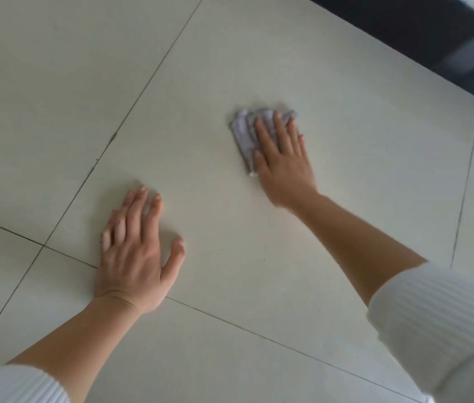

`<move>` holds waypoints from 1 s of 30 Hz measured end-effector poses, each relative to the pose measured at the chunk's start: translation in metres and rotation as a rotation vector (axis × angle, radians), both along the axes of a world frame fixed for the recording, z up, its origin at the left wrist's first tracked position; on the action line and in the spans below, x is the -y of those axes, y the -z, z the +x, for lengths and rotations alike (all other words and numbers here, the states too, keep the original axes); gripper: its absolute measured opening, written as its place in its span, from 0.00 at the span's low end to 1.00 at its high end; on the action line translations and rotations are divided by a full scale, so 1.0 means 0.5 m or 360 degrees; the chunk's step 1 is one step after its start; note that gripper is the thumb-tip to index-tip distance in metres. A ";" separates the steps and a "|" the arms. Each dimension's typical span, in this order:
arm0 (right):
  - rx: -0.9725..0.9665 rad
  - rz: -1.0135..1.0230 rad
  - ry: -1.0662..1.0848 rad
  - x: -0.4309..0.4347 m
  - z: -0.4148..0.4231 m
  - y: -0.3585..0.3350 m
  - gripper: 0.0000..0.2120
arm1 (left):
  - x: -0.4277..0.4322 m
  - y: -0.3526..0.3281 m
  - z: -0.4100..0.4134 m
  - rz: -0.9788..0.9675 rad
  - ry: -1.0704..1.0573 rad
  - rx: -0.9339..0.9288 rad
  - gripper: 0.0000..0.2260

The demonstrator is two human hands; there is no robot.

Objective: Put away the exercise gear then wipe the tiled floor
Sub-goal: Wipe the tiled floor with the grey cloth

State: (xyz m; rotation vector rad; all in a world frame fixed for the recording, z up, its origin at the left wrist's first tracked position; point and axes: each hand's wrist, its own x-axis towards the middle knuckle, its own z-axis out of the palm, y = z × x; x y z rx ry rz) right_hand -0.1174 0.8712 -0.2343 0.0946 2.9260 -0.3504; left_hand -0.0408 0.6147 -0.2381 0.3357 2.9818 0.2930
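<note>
A crumpled pale grey cloth (244,132) lies on the pale tiled floor (259,39) in the middle of the view. My right hand (284,161) presses flat on the cloth with straight, spread fingers; most of the cloth is hidden beneath it. My left hand (135,251) rests flat on the floor at the lower left, fingers straight, holding nothing. Both forearms come out of white ribbed sleeves. No exercise gear is in view.
Dark grout lines (131,109) cross the floor between large tiles. A dark glossy band, perhaps a skirting or furniture base (433,39), runs along the top right edge.
</note>
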 end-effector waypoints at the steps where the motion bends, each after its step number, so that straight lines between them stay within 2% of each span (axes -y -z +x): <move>1: 0.0022 0.0023 -0.0172 0.001 0.036 -0.004 0.26 | -0.001 -0.001 -0.001 0.0003 0.0000 0.0003 0.31; 3: 0.0116 0.0073 -0.0401 -0.026 0.093 -0.009 0.27 | -0.003 -0.004 -0.004 0.0001 0.0000 0.0024 0.31; 4: 0.0149 0.0103 -0.0393 -0.050 0.115 -0.009 0.28 | -0.003 -0.005 -0.004 -0.0002 0.0000 0.0032 0.31; 5: 0.0156 0.0141 -0.0278 -0.076 0.131 -0.009 0.28 | -0.003 -0.005 -0.003 -0.0002 0.0001 0.0039 0.31; 7: 0.0126 0.0194 0.0189 -0.121 0.140 -0.008 0.27 | -0.003 -0.005 0.001 0.0001 0.0000 0.0047 0.31; 10: 0.0084 0.0098 0.0844 -0.145 0.088 -0.004 0.26 | -0.006 -0.006 -0.002 -0.0004 -0.0004 0.0036 0.31; 12: 0.0100 0.0018 0.1034 -0.128 0.025 -0.001 0.26 | -0.005 -0.005 -0.008 -0.0017 -0.0001 0.0037 0.31; 14: 0.0153 0.0012 0.1052 -0.102 -0.014 0.002 0.26 | -0.004 -0.004 -0.005 -0.0026 0.0003 0.0052 0.31; 18: 0.0143 0.0025 0.0667 -0.039 0.015 -0.002 0.27 | -0.005 -0.007 -0.004 -0.0053 -0.0012 0.0087 0.32; 23: 0.0087 0.0002 0.0094 0.087 0.163 -0.006 0.26 | -0.007 -0.008 0.000 -0.0053 -0.0014 0.0086 0.32; 25: 0.0083 -0.0003 -0.0325 0.085 0.208 -0.008 0.26 | -0.009 -0.011 0.000 -0.0038 -0.0024 0.0063 0.32; 27: 0.0056 0.0053 -0.0834 0.012 0.222 -0.004 0.25 | -0.010 -0.008 -0.003 -0.0020 -0.0027 0.0054 0.32; 28: 0.0042 0.0116 -0.0951 -0.035 0.221 -0.004 0.25 | -0.010 -0.006 -0.003 -0.0016 -0.0028 0.0050 0.32; 29: 0.0043 0.0200 -0.0903 -0.081 0.218 -0.004 0.25 | -0.010 -0.005 -0.003 -0.0016 -0.0023 0.0044 0.32; 30: 0.0072 0.0273 -0.0691 -0.125 0.216 -0.008 0.26 | -0.010 -0.005 -0.002 -0.0018 -0.0016 0.0043 0.32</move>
